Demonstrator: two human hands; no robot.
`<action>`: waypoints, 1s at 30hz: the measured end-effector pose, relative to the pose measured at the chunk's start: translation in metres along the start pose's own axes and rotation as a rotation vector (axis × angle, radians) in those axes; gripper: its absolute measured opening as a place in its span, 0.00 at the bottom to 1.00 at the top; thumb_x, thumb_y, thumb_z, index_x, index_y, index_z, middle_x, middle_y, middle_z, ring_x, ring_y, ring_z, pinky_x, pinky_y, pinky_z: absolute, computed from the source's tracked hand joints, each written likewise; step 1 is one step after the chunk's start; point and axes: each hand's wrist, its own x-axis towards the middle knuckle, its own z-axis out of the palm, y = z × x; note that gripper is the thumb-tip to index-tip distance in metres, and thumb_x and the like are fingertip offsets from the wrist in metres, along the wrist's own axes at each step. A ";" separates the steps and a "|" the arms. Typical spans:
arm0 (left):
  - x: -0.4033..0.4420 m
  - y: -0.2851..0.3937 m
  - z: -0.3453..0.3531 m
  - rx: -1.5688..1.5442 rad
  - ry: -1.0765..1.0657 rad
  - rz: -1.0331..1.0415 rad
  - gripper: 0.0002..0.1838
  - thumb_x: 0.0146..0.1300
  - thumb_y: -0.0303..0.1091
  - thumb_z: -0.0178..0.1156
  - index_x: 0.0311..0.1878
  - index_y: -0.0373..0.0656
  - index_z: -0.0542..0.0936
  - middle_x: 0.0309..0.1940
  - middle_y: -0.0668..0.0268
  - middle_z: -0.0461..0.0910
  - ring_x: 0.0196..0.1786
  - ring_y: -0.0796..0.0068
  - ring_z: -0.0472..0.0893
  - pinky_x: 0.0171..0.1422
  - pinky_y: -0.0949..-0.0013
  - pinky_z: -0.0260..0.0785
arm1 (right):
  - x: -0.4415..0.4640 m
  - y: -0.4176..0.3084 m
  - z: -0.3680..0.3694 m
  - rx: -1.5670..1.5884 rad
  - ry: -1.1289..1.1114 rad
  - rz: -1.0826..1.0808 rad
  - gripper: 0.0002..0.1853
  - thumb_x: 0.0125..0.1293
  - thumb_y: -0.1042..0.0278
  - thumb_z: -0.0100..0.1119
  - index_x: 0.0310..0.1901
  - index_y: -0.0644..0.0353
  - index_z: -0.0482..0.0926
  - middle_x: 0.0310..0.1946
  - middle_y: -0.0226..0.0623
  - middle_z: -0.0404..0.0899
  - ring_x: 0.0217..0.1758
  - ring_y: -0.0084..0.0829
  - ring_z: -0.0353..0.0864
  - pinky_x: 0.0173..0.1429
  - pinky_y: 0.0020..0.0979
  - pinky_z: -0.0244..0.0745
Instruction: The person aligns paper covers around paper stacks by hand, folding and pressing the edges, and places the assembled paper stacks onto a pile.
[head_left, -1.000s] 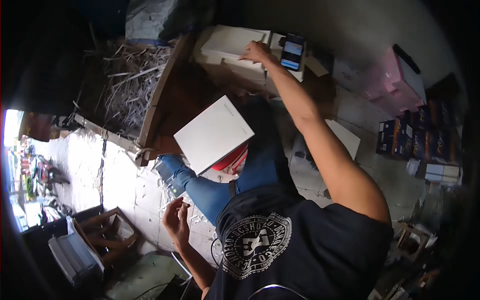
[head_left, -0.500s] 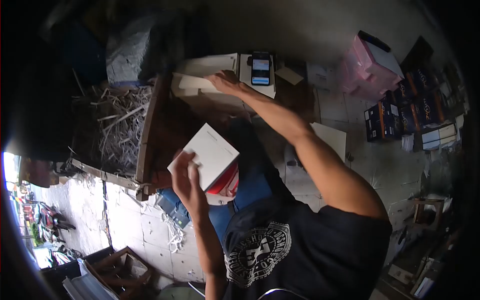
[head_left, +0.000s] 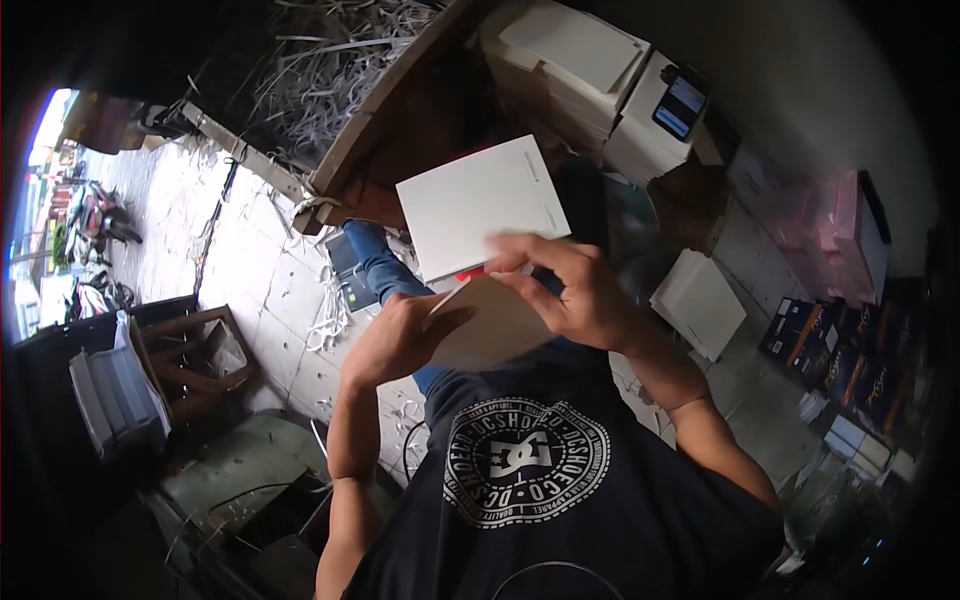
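Observation:
A thin sheaf of pale paper [head_left: 495,325] is held tilted in front of my chest. My left hand [head_left: 400,335] grips its left side, with the thumb lying over the face. At the upper right edge, my right hand [head_left: 570,285] pinches the sheaf between thumb and fingers; its fingertips are partly smeared by motion. Just beyond both hands, a squared white paper stack [head_left: 480,210] with small print along one edge rests over my lap. Something red [head_left: 470,273] shows under its near edge.
White paper stacks [head_left: 570,45] stand at the top, beside a phone [head_left: 680,105]. Shredded paper strips [head_left: 335,75] fill a wooden-edged bin [head_left: 385,90]. Another white stack [head_left: 700,305] lies on the floor at right, near dark printed boxes [head_left: 800,335] and a pink-wrapped bundle [head_left: 835,225].
My right hand has come back from the paper stacks by the phone to my chest. Both hands now hold a sheaf; my left hand has left the lap stack. The view has turned.

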 end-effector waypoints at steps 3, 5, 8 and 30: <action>0.013 -0.019 0.023 0.096 0.534 0.108 0.14 0.65 0.35 0.65 0.49 0.38 0.79 0.34 0.53 0.83 0.36 0.51 0.84 0.43 0.60 0.75 | -0.002 0.029 0.036 0.248 0.026 0.126 0.09 0.70 0.79 0.55 0.49 0.66 0.80 0.31 0.41 0.84 0.32 0.22 0.84 0.36 0.25 0.77; 0.025 -0.015 0.035 0.113 0.790 0.200 0.14 0.60 0.26 0.68 0.49 0.40 0.80 0.39 0.58 0.84 0.38 0.59 0.85 0.44 0.63 0.76 | -0.006 0.039 0.052 0.293 0.082 0.222 0.08 0.71 0.78 0.54 0.48 0.66 0.80 0.30 0.40 0.84 0.33 0.20 0.83 0.37 0.25 0.76; 0.041 -0.016 0.059 0.033 0.916 0.276 0.11 0.60 0.19 0.64 0.45 0.39 0.85 0.37 0.60 0.84 0.35 0.67 0.84 0.36 0.70 0.75 | -0.009 0.044 0.064 0.359 0.127 0.265 0.09 0.72 0.75 0.55 0.48 0.70 0.80 0.29 0.37 0.84 0.32 0.17 0.80 0.36 0.22 0.74; 0.089 -0.048 0.019 0.021 0.916 0.834 0.16 0.44 0.23 0.71 0.39 0.44 0.83 0.35 0.63 0.80 0.43 0.59 0.80 0.45 0.63 0.73 | -0.025 0.056 0.046 0.707 0.427 0.372 0.04 0.70 0.74 0.60 0.41 0.65 0.79 0.39 0.31 0.81 0.43 0.18 0.77 0.52 0.21 0.69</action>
